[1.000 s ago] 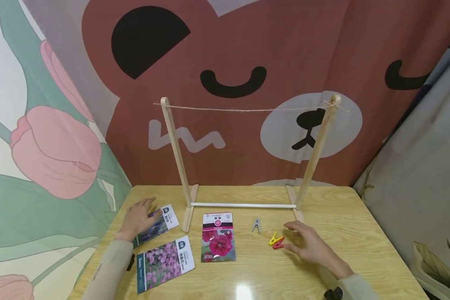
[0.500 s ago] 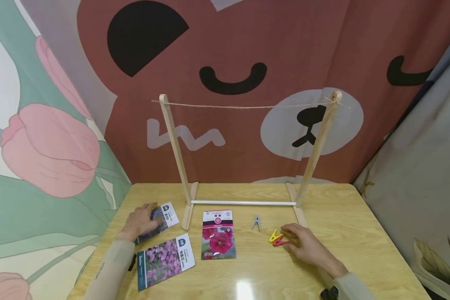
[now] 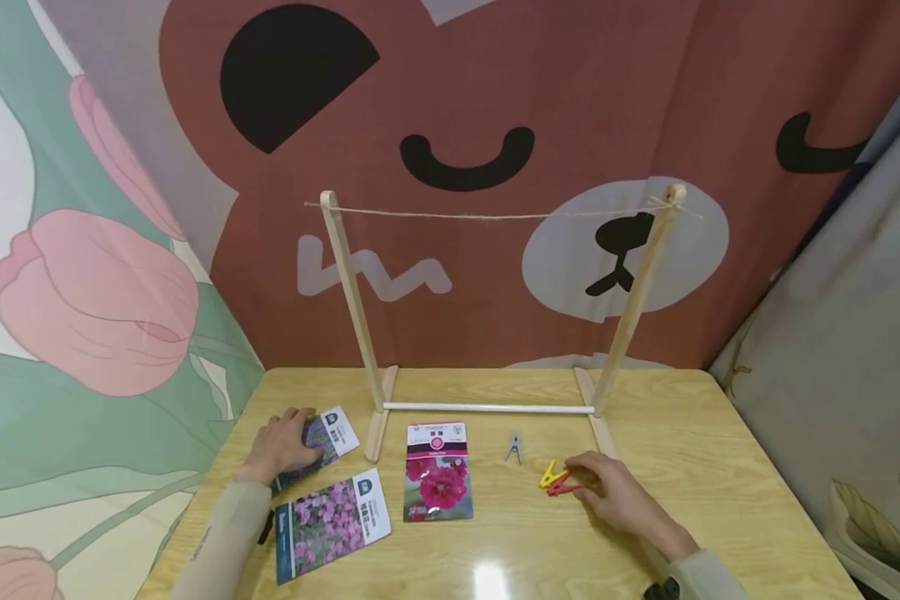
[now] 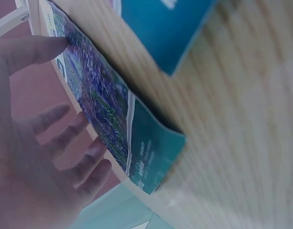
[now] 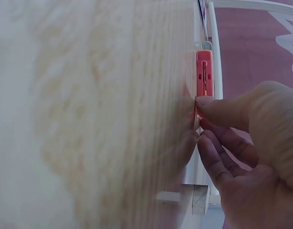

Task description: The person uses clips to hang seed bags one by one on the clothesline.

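Note:
On the left of the table, my left hand (image 3: 279, 446) rests over a seed packet with purple flowers (image 3: 330, 433). In the left wrist view, the thumb (image 4: 53, 46) touches its printed face and the other fingers lie loosely along one edge. My right hand (image 3: 621, 497) pinches the end of a red clothespin (image 3: 559, 486) between thumb and fingertips; the right wrist view shows this red clothespin (image 5: 204, 71) close up, low at the tabletop. Touching or overlapping it is a yellow clothespin (image 3: 551, 475). A grey clothespin (image 3: 513, 447) lies farther left.
A wooden frame (image 3: 356, 308) stands at the back, with a string (image 3: 465, 217) across its top and a white rod (image 3: 487, 408) low down. Two more seed packets lie in front: pink-flowered (image 3: 333, 527) and magenta-flowered (image 3: 438, 472). Printed curtains (image 3: 487, 283) hang behind the table (image 3: 570, 554).
My left hand has settled lower onto the purple-flowered packet. The fingers of my right hand have closed on the red clothespin, which has turned slightly.

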Demonstrator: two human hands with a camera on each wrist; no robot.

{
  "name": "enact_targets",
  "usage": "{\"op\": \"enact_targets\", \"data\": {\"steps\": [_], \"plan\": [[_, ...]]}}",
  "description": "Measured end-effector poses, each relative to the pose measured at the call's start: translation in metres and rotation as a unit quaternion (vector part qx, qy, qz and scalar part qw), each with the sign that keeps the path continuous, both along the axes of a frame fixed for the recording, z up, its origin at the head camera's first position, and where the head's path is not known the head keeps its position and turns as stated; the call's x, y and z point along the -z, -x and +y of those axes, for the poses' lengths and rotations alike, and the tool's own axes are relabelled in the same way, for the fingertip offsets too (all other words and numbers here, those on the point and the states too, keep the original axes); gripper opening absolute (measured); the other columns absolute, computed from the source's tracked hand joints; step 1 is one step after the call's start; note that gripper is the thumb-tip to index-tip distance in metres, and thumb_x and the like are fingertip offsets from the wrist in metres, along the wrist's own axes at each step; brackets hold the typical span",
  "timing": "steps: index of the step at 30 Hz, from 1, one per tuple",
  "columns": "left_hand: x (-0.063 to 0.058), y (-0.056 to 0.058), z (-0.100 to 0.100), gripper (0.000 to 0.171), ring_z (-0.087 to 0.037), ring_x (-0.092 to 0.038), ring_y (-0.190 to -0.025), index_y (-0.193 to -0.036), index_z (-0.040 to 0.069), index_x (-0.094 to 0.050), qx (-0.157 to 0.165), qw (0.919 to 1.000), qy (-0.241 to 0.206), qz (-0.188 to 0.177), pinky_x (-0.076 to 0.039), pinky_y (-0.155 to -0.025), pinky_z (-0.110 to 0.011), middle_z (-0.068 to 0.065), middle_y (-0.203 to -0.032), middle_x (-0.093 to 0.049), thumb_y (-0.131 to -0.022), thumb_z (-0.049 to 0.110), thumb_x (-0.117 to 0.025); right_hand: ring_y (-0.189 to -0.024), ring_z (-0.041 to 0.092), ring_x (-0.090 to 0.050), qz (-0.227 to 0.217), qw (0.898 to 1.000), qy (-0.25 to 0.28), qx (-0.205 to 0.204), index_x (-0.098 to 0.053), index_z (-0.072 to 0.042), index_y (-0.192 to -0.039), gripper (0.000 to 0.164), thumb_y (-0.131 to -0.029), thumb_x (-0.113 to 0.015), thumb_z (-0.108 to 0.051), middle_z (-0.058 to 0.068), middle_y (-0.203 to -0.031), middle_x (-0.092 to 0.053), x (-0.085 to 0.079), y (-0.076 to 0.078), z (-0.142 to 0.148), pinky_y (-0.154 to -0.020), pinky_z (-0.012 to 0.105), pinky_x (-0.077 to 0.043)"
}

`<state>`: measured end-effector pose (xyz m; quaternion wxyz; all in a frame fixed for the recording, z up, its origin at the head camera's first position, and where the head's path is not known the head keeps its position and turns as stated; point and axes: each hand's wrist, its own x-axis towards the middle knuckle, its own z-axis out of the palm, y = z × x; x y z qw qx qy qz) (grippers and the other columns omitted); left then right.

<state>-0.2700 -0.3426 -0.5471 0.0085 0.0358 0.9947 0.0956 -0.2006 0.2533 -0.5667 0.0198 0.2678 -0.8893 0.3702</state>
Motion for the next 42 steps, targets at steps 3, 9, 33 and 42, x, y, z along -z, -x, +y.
{"op": "enact_targets", "data": {"steps": [3, 9, 33, 42], "plan": [[0.000, -0.001, -0.001, 0.084, -0.060, -0.054, -0.125, -0.151, 0.001, -0.053, -0.002, 1.0000, 0.000, -0.003, -0.043, -0.103, -0.076, -0.034, -0.145, -0.055, -0.084, 0.042, -0.082, -0.098, 0.026, -0.074, 0.007, 1.000, 0.001, 0.000, -0.070, 0.003, -0.126, 0.036, -0.091, -0.079, 0.005, 0.010, -0.115, -0.075, 0.002, -0.001, 0.001, -0.083, 0.034, -0.063], [0.000, -0.001, -0.004, 0.085, -0.058, -0.054, -0.123, -0.148, 0.001, -0.056, -0.010, 0.9999, 0.001, -0.010, -0.043, -0.104, -0.074, -0.033, -0.143, -0.058, -0.081, 0.045, -0.083, -0.094, 0.020, -0.070, 0.035, 0.999, -0.007, 0.002, -0.073, 0.002, -0.121, 0.033, -0.089, -0.081, 0.006, 0.006, -0.111, -0.072, 0.006, -0.002, 0.000, -0.080, 0.033, -0.062], [-0.012, -0.001, -0.006, 0.036, -0.046, -0.067, -0.096, -0.128, -0.004, -0.067, -0.007, 0.9966, -0.079, 0.022, -0.054, -0.085, -0.065, -0.025, -0.110, -0.071, -0.104, 0.021, -0.057, -0.091, 0.014, -0.071, 0.015, 1.000, 0.007, -0.008, -0.072, -0.003, -0.112, 0.023, -0.092, -0.081, 0.000, 0.004, -0.106, -0.072, -0.005, -0.001, 0.005, -0.076, 0.027, -0.060], [-0.021, 0.001, -0.002, 0.029, -0.029, -0.066, -0.090, -0.124, -0.004, -0.067, -0.018, 0.9902, -0.139, -0.001, -0.056, -0.083, -0.055, -0.023, -0.113, -0.072, -0.107, 0.013, -0.050, -0.092, 0.016, -0.073, -0.019, 0.998, 0.045, -0.025, -0.069, 0.005, -0.119, 0.024, -0.096, -0.074, 0.003, 0.010, -0.103, -0.075, -0.020, 0.001, 0.002, -0.079, 0.031, -0.063]]}}
